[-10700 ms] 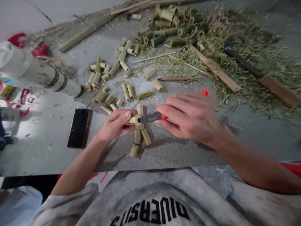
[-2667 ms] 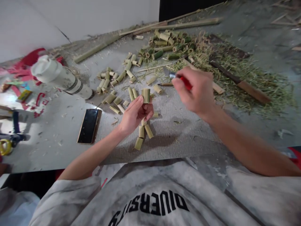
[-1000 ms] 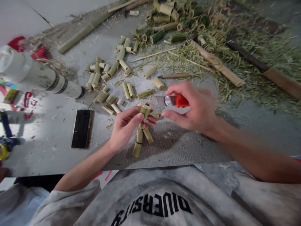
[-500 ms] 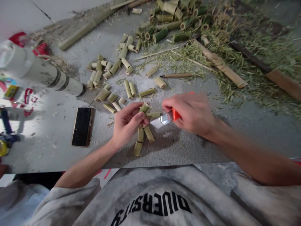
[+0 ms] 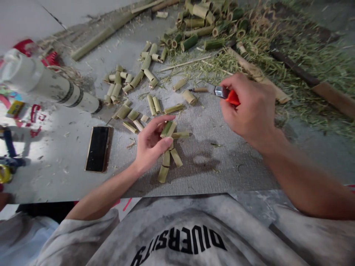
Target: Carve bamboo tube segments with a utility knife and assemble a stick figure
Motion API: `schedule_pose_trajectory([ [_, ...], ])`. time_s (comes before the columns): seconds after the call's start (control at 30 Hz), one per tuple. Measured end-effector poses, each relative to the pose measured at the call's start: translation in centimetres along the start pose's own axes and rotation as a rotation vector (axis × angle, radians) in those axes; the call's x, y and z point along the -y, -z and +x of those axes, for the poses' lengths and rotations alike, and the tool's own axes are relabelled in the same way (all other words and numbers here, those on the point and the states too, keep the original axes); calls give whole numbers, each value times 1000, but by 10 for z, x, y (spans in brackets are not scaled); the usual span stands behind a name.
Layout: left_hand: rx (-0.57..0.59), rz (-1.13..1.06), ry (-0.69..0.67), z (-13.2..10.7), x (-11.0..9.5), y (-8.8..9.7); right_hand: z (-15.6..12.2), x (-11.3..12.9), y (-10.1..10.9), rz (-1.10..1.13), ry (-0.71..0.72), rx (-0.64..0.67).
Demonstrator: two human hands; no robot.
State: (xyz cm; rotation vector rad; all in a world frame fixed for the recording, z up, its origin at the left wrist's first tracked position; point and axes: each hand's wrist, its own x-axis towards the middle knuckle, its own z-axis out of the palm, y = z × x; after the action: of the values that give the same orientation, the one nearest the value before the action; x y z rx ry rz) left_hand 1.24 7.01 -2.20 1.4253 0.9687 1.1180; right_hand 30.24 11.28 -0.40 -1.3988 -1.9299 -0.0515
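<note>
My left hand (image 5: 151, 144) pinches a short green bamboo piece (image 5: 168, 129) between thumb and fingers, just above a small cluster of cut bamboo pieces (image 5: 169, 159) on the grey mat (image 5: 210, 166). My right hand (image 5: 251, 111) is raised to the right and farther back, closed round an orange-handled utility knife (image 5: 227, 94) whose metal tip points left. The two hands are well apart.
Several cut bamboo pieces (image 5: 133, 79) lie scattered behind my left hand. A pile of green bamboo tubes (image 5: 205, 26) and shavings (image 5: 291, 66) fills the back right. A dark phone (image 5: 97, 147) lies at left. A white bottle (image 5: 47, 85) lies on its side. A wooden-handled blade (image 5: 313, 83) rests at far right.
My right hand has pulled the knife away from the bamboo piece, up and to the right. My left hand still holds the piece, its fingers now looser.
</note>
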Motion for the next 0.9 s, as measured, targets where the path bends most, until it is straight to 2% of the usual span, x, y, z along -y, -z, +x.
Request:
schedule_pose_trajectory([
  [0.2, 7, 164, -2, -1, -4, -2, 0, 2, -1, 49, -17, -4],
  [0.33, 57, 147, 40, 5, -9, 2, 3, 5, 0, 141, -36, -72],
  [0.4, 155, 182, 53, 16, -16, 7, 3, 5, -1, 181, -29, -112],
  [0.5, 354, 477, 11, 41, -34, 14, 3, 0, -1, 199, -15, -109],
  [0.6, 557, 814, -141, 69, -50, 15, 5, -8, 1, 144, 24, -13],
  [0.7, 766, 1022, -278, 90, -55, 8, 8, -16, 4, 123, 124, 121],
  [0.8, 838, 1105, -343, 101, -49, 2, 11, -22, 5, 142, 233, 246],
  [0.9, 844, 1118, -356, 104, -43, 2, 11, -25, 2, 85, 332, 281],
])
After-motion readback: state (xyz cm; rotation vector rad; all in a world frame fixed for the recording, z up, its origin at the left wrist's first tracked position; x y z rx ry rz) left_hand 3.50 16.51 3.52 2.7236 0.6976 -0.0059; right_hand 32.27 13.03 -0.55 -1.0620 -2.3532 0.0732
